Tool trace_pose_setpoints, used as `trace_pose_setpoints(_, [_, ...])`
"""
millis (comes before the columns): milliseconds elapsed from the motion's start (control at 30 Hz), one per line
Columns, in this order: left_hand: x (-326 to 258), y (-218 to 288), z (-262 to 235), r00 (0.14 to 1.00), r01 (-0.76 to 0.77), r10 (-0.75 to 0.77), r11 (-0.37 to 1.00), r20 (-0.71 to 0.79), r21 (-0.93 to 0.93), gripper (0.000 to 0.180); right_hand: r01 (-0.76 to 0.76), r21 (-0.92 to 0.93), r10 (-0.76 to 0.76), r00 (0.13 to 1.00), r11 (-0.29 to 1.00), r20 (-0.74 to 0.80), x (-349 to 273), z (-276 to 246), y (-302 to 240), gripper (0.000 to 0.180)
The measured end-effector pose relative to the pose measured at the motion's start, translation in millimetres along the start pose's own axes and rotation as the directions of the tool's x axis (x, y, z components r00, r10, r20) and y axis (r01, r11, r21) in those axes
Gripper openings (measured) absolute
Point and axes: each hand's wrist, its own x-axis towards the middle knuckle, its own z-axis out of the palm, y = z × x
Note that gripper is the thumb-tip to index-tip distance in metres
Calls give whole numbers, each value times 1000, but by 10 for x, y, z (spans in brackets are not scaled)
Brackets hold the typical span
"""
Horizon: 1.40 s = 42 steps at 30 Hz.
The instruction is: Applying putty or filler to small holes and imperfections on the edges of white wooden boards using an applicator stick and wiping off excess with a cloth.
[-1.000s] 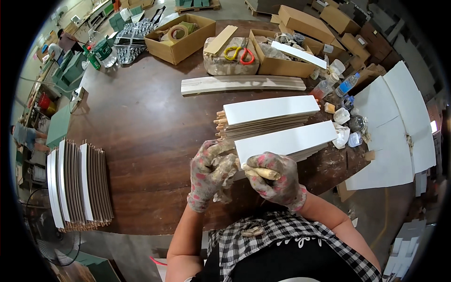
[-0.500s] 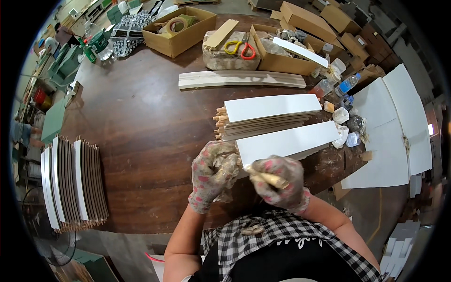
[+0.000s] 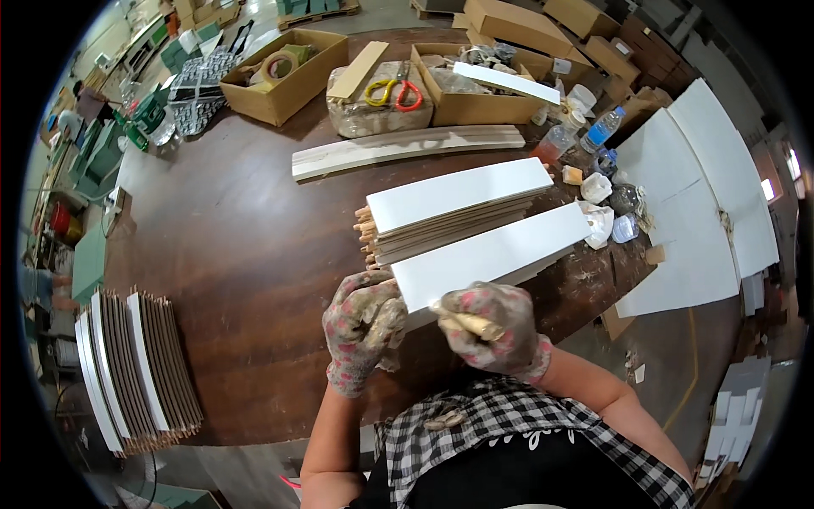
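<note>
Working the near end of a white board with 2 gloved hands

The left hand (image 3: pixel 365 327) curls closed against the near end of the white board (image 3: pixel 492 254), bracing it; the right hand (image 3: pixel 485 327) is fisted round a small tan stick (image 3: pixel 471 323). Done well, the brace stays firm and the stick runs along the edge. The board lies on the brown table (image 3: pixel 229 254), beside the stacked boards (image 3: pixel 449 208), its long axis running from the hands up to the right.

A long white panel (image 3: pixel 492 253) lies flat, slanting across the brown table's near edge.
</note>
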Motion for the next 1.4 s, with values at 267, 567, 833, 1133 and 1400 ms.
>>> trace_pose_setpoints(267, [0,32,6,999,39,-39,999,-23,31,21,-219,31,221,958,975,-183,-276,-485,202,19])
trace_pose_setpoints(567, [-54,5,38,996,88,-89,996,-31,-25,20,-114,-170,84,982,979,-171,-255,-405,226,19])
trace_pose_setpoints(833, [-77,36,-27,997,77,-77,997,-24,18,25,-422,-20,377,829,906,-413,-511,-1047,623,12])
trace_pose_setpoints(1133, [-63,97,-30,995,95,-93,993,-38,65,22,-575,-94,408,678,813,-611,-596,-1408,822,12])
trace_pose_setpoints(1400, [-82,43,-48,996,85,-85,995,-6,48,25,-304,-219,180,873,927,-452,-459,-873,544,13])
